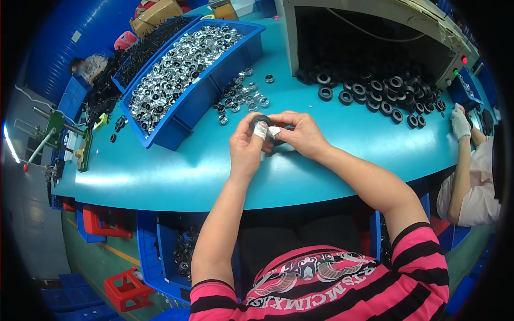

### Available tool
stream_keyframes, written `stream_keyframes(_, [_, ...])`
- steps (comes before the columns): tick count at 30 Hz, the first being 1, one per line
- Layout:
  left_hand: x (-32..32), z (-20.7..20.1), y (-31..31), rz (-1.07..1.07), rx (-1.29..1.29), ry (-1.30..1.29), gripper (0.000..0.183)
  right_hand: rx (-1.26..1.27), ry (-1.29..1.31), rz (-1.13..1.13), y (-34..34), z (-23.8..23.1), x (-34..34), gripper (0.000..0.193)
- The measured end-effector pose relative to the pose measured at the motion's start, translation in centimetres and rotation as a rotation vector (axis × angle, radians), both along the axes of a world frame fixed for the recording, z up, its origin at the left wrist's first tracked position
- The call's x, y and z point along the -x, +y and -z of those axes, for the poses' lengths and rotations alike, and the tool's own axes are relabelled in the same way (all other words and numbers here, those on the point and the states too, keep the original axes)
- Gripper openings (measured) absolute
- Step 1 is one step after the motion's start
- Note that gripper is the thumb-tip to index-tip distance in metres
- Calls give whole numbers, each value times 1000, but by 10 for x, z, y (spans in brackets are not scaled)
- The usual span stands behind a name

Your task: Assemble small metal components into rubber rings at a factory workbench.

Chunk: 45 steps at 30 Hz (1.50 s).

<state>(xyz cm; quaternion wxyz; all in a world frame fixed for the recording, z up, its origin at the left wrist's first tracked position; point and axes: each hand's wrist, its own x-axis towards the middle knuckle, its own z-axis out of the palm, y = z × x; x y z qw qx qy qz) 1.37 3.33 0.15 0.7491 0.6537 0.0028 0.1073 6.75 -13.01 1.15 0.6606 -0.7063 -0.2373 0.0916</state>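
My left hand (247, 148) is closed around a black ring (261, 120) just above the teal table. A silvery part shows at the ring's middle, partly hidden by my thumb. My right hand (304, 136) grips the same ring from the other side, its fingers curled behind it. Both thumbs wear white wrapping. Just beyond my hands lies a loose group of small shiny metal-and-clear parts (247, 95). To the right is a heap of black rings (386, 96), some spilling toward me.
A long blue bin (184, 101) full of shiny parts stands at left, with a bin of black pieces (155, 45) behind it. A box-like machine opening (292, 43) rises over the ring heap. At right, a co-worker's gloved hand (460, 123) is at the table; a green press (56, 131) stands far left.
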Motion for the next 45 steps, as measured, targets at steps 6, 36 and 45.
stream_keyframes(6, [2, 2, 4, 107, 71, 64, 35, -5, 62, -52, -6, 2, -1, 32])
stream_keyframes(36, [1, -6, 3, -21, 24, 132, 26, 65, -56, 63, 2, 2, 10, 25])
stream_keyframes(45, [-2, 2, 3, 109, -24, 38, 50, -105, 311, -170, -4, -4, -8, 37])
